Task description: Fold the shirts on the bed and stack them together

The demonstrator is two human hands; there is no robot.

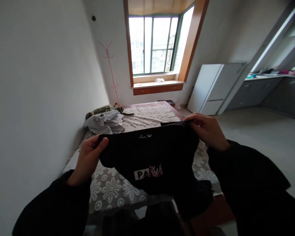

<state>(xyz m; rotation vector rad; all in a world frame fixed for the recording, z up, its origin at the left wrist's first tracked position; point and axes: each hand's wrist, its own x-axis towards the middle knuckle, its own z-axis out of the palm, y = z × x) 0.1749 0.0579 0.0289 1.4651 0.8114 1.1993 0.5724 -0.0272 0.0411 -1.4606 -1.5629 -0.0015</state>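
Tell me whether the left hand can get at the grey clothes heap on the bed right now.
Probably not as it stands: the left hand is shut on the black garment, and the grey clothes heap lies farther up the bed. Nothing stands between them, though.

Long, loose black sleeves (248, 183) cover both arms down to the wrists. The left hand (88, 159) and right hand (207, 129) are bare
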